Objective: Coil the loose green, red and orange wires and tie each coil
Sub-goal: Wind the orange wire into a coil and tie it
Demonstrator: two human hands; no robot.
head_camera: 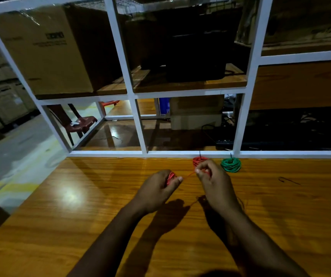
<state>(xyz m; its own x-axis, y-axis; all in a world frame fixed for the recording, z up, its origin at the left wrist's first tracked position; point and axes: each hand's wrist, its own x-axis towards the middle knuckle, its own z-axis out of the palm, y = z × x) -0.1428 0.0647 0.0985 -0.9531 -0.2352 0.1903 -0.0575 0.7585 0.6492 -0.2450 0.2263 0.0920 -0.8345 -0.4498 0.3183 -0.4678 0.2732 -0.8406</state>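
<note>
2 coils sit tied at the table's (pixel 100 226) far edge, red coil (pixel 197 159) beside green coil (pixel 231 164). My left hand (pixel 158 190) grips the orange coil (pixel 170 177), fingers curled round it; my right hand (pixel 210 176) pinches the loose strand (pixel 188 174) stretched between. Risk: if my left grip slackens, I reckon the loops spring apart before I tie them.
</note>
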